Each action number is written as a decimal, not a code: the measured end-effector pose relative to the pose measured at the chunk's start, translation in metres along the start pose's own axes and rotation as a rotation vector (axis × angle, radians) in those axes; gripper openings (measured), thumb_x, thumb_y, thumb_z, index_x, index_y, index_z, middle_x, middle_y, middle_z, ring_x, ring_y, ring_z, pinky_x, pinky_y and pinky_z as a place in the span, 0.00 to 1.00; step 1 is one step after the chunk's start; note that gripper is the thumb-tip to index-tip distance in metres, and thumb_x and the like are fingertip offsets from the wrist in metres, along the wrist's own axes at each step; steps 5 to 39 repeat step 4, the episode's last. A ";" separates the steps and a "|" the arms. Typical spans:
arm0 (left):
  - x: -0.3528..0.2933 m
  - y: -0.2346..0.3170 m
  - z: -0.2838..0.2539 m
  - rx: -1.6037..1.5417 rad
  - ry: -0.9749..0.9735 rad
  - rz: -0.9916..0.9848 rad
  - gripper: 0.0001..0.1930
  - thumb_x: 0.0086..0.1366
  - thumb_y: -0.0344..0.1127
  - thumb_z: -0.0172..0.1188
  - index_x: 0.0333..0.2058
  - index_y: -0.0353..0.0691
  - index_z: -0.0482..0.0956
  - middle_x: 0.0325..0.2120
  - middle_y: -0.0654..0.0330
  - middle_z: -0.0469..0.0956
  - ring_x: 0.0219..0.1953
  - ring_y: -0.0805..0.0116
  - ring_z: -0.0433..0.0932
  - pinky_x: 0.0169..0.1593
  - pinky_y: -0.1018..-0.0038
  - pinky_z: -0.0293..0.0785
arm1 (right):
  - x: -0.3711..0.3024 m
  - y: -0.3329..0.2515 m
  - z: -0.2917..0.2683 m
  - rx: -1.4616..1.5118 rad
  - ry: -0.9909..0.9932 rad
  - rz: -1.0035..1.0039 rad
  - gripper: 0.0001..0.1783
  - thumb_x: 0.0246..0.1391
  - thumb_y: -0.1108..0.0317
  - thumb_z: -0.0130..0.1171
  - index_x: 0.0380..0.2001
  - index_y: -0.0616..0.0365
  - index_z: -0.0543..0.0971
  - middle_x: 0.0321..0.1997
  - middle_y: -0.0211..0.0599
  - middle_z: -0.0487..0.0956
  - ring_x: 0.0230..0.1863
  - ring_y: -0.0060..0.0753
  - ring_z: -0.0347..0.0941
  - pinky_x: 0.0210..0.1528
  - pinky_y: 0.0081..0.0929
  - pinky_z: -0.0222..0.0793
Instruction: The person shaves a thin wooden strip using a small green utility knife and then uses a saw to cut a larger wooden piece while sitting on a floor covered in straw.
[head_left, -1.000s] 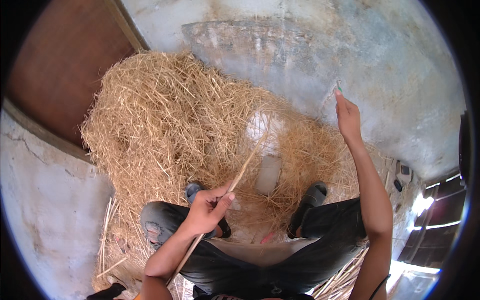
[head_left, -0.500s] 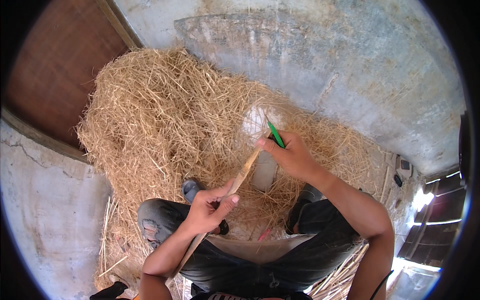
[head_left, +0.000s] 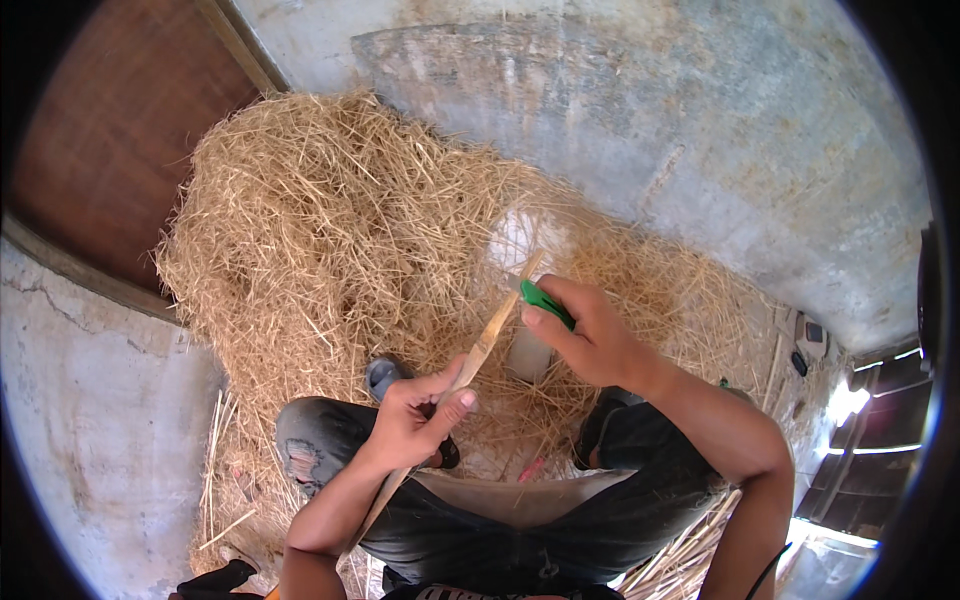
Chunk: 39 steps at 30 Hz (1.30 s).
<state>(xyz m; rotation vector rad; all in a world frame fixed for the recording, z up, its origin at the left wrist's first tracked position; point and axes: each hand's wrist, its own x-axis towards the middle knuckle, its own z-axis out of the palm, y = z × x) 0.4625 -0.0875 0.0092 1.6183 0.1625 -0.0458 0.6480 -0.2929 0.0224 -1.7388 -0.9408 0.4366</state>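
Head view, looking down at a seated person's lap. Left hand [head_left: 415,420] closed in a fist around a long thin wooden strip [head_left: 480,350], thumb pressed on top; strip runs diagonally from below the fist, past the left knee, up toward the straw pile [head_left: 330,230]. Right hand [head_left: 590,340] curled shut on a green-handled tool [head_left: 545,303], only the green handle end shows between thumb and fingers, blade part cannot tell. Tool sits right at the upper end of the strip, touching or just beside it, cannot tell which. Both hands in front of the straw pile, above the knees. Dark ripped jeans [head_left: 310,450] on bent legs, just below the pile. Grey sandal [head_left: 383,375] at the pile's near edge, between the knees. A pale whitish object [head_left: 520,245] half-buried in the straw, just beyond the strip's tip. Concrete wall [head_left: 700,150] behind the pile, brown wooden panel [head_left: 110,140] to the pile's left. Loose straw stalks on the floor below the pile's left side.
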 end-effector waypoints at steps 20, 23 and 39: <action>-0.001 0.000 -0.001 -0.007 0.023 0.034 0.24 0.72 0.31 0.61 0.63 0.28 0.70 0.34 0.70 0.79 0.35 0.86 0.71 0.41 0.86 0.68 | -0.005 -0.012 0.002 -0.256 -0.119 0.013 0.17 0.67 0.52 0.59 0.37 0.57 0.79 0.23 0.32 0.77 0.24 0.30 0.68 0.29 0.30 0.63; -0.001 0.000 -0.001 -0.007 0.023 0.034 0.24 0.72 0.31 0.61 0.63 0.28 0.70 0.34 0.70 0.79 0.35 0.86 0.71 0.41 0.86 0.68 | -0.005 -0.012 0.002 -0.256 -0.119 0.013 0.17 0.67 0.52 0.59 0.37 0.57 0.79 0.23 0.32 0.77 0.24 0.30 0.68 0.29 0.30 0.63; -0.001 0.000 -0.001 -0.007 0.023 0.034 0.24 0.72 0.31 0.61 0.63 0.28 0.70 0.34 0.70 0.79 0.35 0.86 0.71 0.41 0.86 0.68 | -0.005 -0.012 0.002 -0.256 -0.119 0.013 0.17 0.67 0.52 0.59 0.37 0.57 0.79 0.23 0.32 0.77 0.24 0.30 0.68 0.29 0.30 0.63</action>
